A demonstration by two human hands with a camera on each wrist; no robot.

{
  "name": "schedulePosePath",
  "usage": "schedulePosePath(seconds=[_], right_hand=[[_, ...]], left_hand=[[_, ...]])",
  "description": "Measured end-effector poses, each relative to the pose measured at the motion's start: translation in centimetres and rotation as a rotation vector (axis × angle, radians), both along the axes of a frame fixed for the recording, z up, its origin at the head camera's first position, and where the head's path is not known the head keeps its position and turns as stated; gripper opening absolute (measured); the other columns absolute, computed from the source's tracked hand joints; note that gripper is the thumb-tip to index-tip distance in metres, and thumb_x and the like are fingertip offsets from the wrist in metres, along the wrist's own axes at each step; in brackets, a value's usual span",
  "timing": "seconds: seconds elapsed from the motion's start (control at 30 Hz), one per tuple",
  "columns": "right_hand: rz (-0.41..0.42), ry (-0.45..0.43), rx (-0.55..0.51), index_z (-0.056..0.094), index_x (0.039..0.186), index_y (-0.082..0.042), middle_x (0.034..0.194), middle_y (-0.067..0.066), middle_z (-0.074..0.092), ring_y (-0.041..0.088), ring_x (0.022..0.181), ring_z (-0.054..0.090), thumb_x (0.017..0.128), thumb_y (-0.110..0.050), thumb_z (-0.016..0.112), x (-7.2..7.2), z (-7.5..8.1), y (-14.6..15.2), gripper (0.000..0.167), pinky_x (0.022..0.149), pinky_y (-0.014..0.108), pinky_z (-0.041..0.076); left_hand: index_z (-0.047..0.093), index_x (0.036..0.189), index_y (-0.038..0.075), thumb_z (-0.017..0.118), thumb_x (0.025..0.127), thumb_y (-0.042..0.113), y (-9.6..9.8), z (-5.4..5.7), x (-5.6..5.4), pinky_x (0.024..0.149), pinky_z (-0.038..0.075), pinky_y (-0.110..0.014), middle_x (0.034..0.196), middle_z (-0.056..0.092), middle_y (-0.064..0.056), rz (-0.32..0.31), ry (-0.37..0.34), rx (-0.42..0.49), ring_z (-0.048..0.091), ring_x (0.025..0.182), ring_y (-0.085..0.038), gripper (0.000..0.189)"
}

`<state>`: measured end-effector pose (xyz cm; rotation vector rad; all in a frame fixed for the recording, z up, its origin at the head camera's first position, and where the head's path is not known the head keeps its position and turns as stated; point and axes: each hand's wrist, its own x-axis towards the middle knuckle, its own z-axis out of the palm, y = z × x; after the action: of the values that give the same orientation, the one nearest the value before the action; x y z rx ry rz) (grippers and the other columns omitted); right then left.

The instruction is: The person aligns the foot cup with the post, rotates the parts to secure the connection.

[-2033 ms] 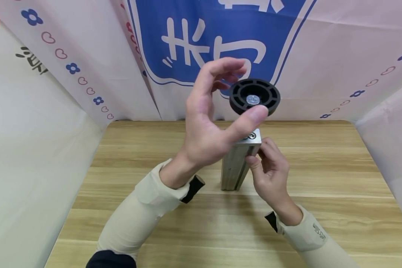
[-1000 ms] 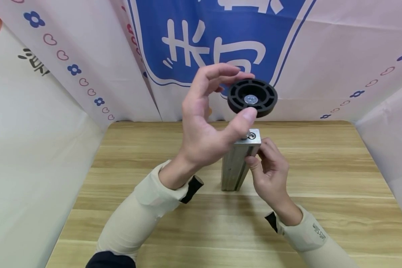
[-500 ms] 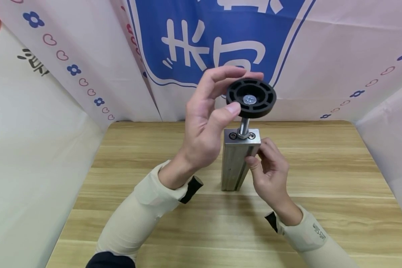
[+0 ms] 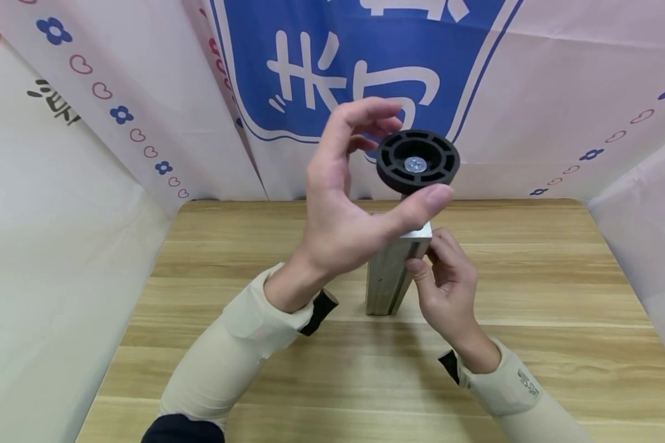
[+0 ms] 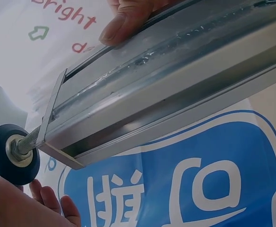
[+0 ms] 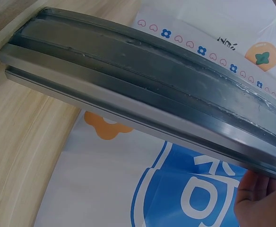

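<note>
An aluminium profile (image 4: pixel 390 277) stands upright on the table, a metal plate capping its top. Above the cap, on a threaded stem (image 5: pixel 30 140), sits a black round levelling foot (image 4: pixel 440 175) with a screw head in its centre. My left hand (image 4: pixel 343 215) curves round the foot, thumb across its near rim and fingers at its far left side. That thumb hides part of the stem and cap in the head view. My right hand (image 4: pixel 449 289) grips the profile's right side near the top, thumb in front. A nut (image 5: pixel 19 147) shows under the foot.
The wood-grain table (image 4: pixel 227 246) lies under the profile. Behind it hangs a white cloth with a blue printed panel (image 4: pixel 321 61), and white cloth walls (image 4: pixel 50 203) stand at both sides. A black piece (image 4: pixel 320 312) sticks out at the left cuff.
My left thumb has swung from the foot's left rim to its near right side, and my left fingers have drawn back left. The right hand and the profile have stayed put.
</note>
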<state>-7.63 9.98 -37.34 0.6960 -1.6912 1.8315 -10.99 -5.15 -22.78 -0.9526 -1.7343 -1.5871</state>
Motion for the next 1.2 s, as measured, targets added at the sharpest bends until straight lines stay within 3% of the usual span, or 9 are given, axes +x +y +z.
schedulePosePath(seconds=[0.13, 0.37, 0.73, 0.93, 1.2], right_hand=[[0.0, -0.004, 0.003, 0.065, 0.112, 0.02, 0.097, -0.002, 0.058, 0.012, 0.089, 0.051, 0.099, -0.026, 0.07, 0.01, -0.03, 0.02, 0.048, 0.076, 0.019, 0.048], [-0.001, -0.005, 0.001, 0.066, 0.11, 0.02, 0.097, -0.002, 0.058, 0.011, 0.089, 0.052, 0.099, -0.026, 0.071, -0.02, -0.1, -0.01, 0.048, 0.078, 0.02, 0.05], [-0.009, -0.009, -0.004, 0.066, 0.114, 0.021, 0.099, -0.002, 0.06, 0.011, 0.088, 0.054, 0.099, -0.024, 0.071, -0.08, -0.06, -0.02, 0.047, 0.077, 0.02, 0.051], [-0.018, -0.021, 0.001, 0.067, 0.113, 0.021, 0.098, -0.003, 0.061, 0.01, 0.089, 0.054, 0.099, -0.025, 0.071, -0.11, -0.06, -0.04, 0.048, 0.078, 0.02, 0.052], [-0.02, -0.016, 0.003, 0.067, 0.114, 0.021, 0.098, -0.003, 0.061, 0.01, 0.089, 0.055, 0.099, -0.025, 0.071, -0.08, -0.05, -0.07, 0.048, 0.078, 0.02, 0.052]], left_hand=[[0.054, 0.127, -0.014, 0.091, 0.065, 0.008, 0.02, 0.01, -0.01, 0.096, 0.047, -0.033, 0.121, 0.062, -0.024, 0.034, 0.004, -0.013, 0.056, 0.109, -0.015, 0.075], [0.055, 0.124, -0.015, 0.083, 0.072, 0.009, -0.03, -0.23, -0.12, 0.094, 0.046, -0.032, 0.119, 0.063, -0.027, 0.002, 0.007, 0.016, 0.058, 0.107, -0.018, 0.064], [0.051, 0.123, -0.017, 0.059, 0.086, 0.018, -0.23, -0.46, -0.4, 0.097, 0.044, -0.033, 0.121, 0.07, -0.034, -0.128, -0.028, 0.038, 0.066, 0.116, -0.03, 0.053], [0.047, 0.127, -0.021, 0.044, 0.093, 0.012, -0.25, -0.48, -0.41, 0.109, 0.047, -0.04, 0.125, 0.066, -0.038, -0.235, -0.047, 0.022, 0.065, 0.118, -0.035, 0.047], [0.044, 0.132, -0.021, 0.036, 0.095, 0.01, -0.21, -0.8, -0.34, 0.111, 0.048, -0.04, 0.13, 0.063, -0.039, -0.272, -0.074, 0.009, 0.061, 0.123, -0.031, 0.049]])
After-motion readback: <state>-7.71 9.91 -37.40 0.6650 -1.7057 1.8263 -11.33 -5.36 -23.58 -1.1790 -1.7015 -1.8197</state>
